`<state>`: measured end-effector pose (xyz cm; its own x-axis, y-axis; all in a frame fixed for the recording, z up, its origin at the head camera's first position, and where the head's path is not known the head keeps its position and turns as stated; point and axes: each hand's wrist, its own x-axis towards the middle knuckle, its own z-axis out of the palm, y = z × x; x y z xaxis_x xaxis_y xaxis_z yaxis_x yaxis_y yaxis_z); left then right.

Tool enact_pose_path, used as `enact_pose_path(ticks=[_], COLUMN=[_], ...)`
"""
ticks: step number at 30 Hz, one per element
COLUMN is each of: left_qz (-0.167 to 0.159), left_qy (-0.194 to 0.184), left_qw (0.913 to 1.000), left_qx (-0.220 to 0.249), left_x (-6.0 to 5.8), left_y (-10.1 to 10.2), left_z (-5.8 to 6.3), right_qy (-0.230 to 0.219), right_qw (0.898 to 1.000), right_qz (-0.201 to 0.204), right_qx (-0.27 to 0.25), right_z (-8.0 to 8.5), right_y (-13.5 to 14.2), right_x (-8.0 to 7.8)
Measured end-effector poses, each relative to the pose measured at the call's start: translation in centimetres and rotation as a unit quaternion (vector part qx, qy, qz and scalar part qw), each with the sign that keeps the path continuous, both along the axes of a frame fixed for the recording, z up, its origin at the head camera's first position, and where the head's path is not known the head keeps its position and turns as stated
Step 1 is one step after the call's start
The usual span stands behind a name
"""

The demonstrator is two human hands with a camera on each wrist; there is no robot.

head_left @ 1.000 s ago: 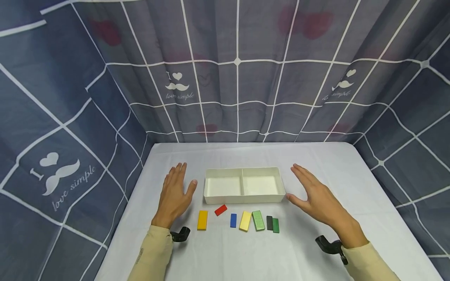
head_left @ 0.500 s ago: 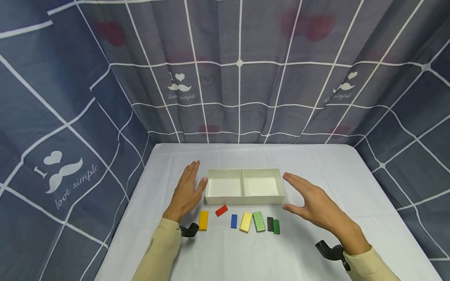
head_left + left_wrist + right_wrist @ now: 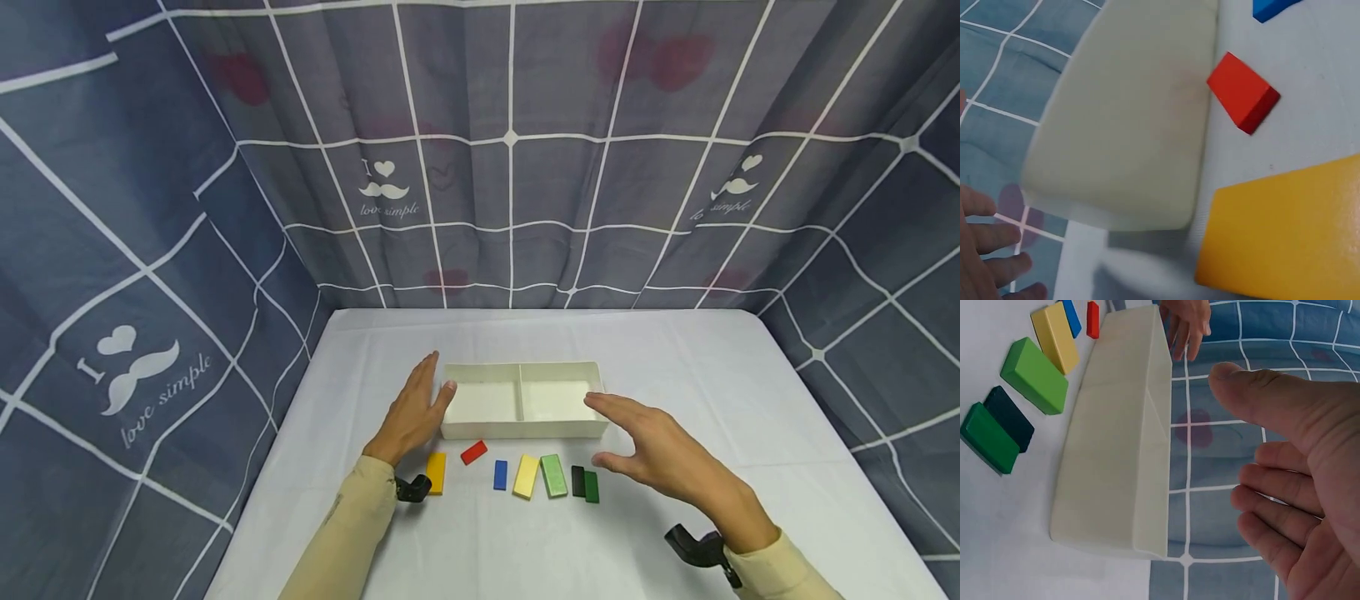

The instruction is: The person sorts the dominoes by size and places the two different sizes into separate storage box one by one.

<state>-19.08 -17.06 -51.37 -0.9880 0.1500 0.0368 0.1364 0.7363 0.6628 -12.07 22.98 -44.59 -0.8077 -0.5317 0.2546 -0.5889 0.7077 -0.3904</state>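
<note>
A cream two-compartment tray (image 3: pixel 487 430) stands on the white table, with nothing in either half. My left hand (image 3: pixel 411 417) hovers at its left end, fingers straight and thumb by the rim. On the other side my right hand (image 3: pixel 667 450) is held at the right end, thumb and fingers apart, fingertips overlapping the rim in the head view. Both hands hold nothing. In front of the tray lie flat blocks: orange-yellow (image 3: pixel 436 474), red (image 3: pixel 474 452), blue (image 3: pixel 500 475), pale yellow (image 3: pixel 526 477), light green (image 3: pixel 553 476), black-green (image 3: pixel 578 481) and dark green (image 3: pixel 592 487).
A white cloth covers the table (image 3: pixel 510 550). Dark grid-patterned curtains (image 3: pixel 465 183) enclose it at the back and both sides. The left wrist's black camera mount (image 3: pixel 414 488) partly overlaps the orange-yellow block in the head view.
Both hands have moved inward toward the tray, the left to the right and the right to the left and slightly nearer me. Tray and blocks stay put.
</note>
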Motion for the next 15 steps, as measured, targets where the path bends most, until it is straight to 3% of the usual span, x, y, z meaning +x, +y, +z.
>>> enact_pose_path(ticks=[15], left_qz=[-0.01], left_qy=[-0.067], left_qw=[0.9977], left_qx=[-0.006], left_x=[-0.7], left_y=[0.3], left_z=[-1.8], right_qy=[-0.043], right_qw=[0.999], right_qz=[0.011], right_qx=[0.025], right_z=[-1.2], right_y=[-1.1], right_x=[0.4])
